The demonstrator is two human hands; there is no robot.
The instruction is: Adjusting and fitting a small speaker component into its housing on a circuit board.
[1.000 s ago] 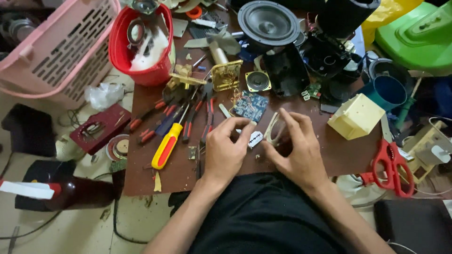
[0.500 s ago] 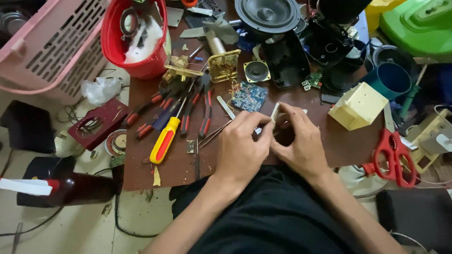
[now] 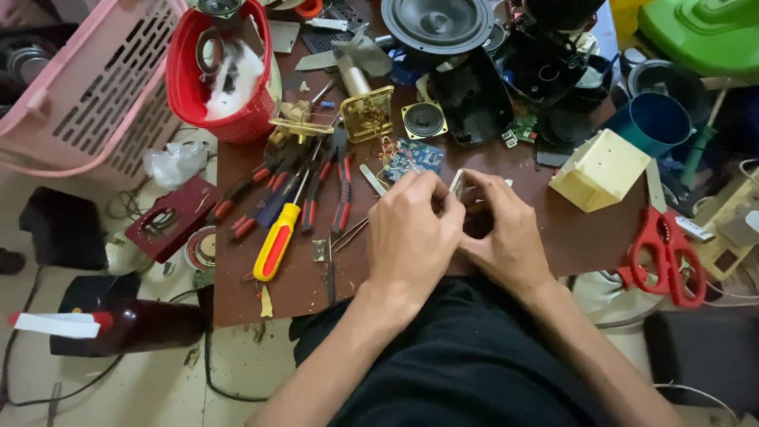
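Left hand (image 3: 411, 229), right hand (image 3: 502, 229) pinch small part (image 3: 456, 183).

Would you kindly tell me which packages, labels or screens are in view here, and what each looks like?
No screens show.
Bottle label: white strip on a dark red bottle lying on the floor, lower left.
Plastic bag: crumpled, clear-white, left of the table beside the pink basket.

The table (image 3: 569, 237) is matt brown board, scuffed. Beside it, the basket (image 3: 87, 87) is matt pink plastic, the bucket (image 3: 190, 87) glossy red plastic. The screwdriver (image 3: 277, 241) has a glossy yellow-and-red plastic handle; the scissors (image 3: 664, 253) have red plastic grips.
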